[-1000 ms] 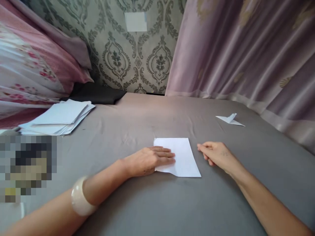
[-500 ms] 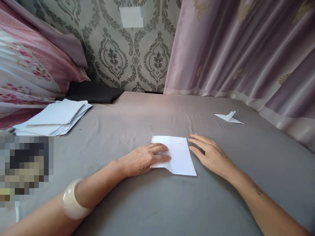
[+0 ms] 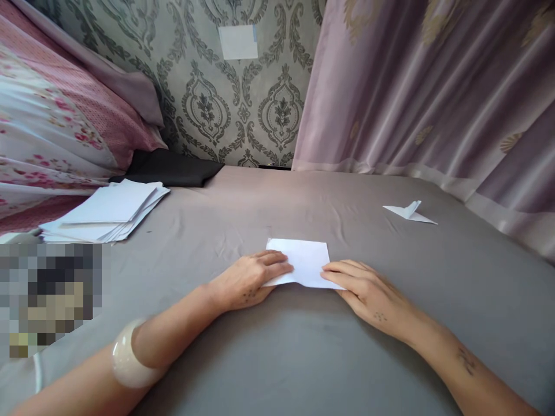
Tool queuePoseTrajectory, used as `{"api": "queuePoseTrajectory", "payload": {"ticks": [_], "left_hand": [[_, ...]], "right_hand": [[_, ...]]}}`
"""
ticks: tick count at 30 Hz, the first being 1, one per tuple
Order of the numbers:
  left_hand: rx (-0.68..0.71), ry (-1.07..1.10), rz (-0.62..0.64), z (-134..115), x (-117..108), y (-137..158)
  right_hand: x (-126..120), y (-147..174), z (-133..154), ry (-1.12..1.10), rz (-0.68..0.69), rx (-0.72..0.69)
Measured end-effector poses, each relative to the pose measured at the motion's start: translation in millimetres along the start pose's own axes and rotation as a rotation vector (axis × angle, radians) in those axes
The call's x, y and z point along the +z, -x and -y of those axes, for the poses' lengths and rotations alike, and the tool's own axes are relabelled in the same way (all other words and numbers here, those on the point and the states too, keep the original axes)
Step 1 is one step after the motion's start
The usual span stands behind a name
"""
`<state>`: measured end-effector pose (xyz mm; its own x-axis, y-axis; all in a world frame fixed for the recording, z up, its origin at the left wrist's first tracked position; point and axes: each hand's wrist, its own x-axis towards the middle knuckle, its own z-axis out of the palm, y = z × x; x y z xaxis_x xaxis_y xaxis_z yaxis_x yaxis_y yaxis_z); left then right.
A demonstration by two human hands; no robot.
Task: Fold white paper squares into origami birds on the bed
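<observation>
A white sheet of paper (image 3: 306, 263) lies in front of me, its near edge lifted slightly off the grey cloth. My left hand (image 3: 255, 276) grips the paper's left side, fingers on top and the thumb hidden underneath. At the near right corner, my right hand (image 3: 362, 286) pinches the sheet, with its fingers over the top and the thumb below the edge. Off to the right rests a folded white paper figure (image 3: 410, 212) with pointed ends, apart from both hands.
A stack of white paper (image 3: 110, 205) sits at the left, beside a folded black cloth (image 3: 173, 167). Grey cloth (image 3: 277, 346) covers the surface. Curtains (image 3: 381, 86) hang at the right, and patterned wallpaper (image 3: 243, 112) stands behind. Part of the left is pixelated.
My right hand has moved left and taken hold of the paper's near right corner. The near edge is now raised and farther from me. The view has shifted slightly.
</observation>
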<state>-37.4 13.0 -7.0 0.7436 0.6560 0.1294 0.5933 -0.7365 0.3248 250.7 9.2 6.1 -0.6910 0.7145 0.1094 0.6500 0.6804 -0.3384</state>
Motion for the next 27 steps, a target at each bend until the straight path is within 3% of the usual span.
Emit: {"api": "queuePoseTrajectory", "payload": {"ticks": [4, 9, 18, 27], "left_hand": [[0.057, 0.006, 0.011, -13.5, -5.2, 1.9], [-0.102, 0.123, 0.011, -21.7, -13.1, 0.1], [-0.543, 0.31, -0.163, -15.3, -4.0, -7.8], [-0.677, 0.266, -0.271, -6.8, 9.9, -13.2]], "right_hand": [[-18.8, 4.6, 14.5, -0.148, 0.143, 0.051], [-19.8, 1.2, 15.8, -0.33, 0.18, 0.282], [15.8, -10.2, 6.0, -0.266, -0.083, 0.551], [36.9, -17.2, 7.7, -0.053, -0.249, 0.609]]}}
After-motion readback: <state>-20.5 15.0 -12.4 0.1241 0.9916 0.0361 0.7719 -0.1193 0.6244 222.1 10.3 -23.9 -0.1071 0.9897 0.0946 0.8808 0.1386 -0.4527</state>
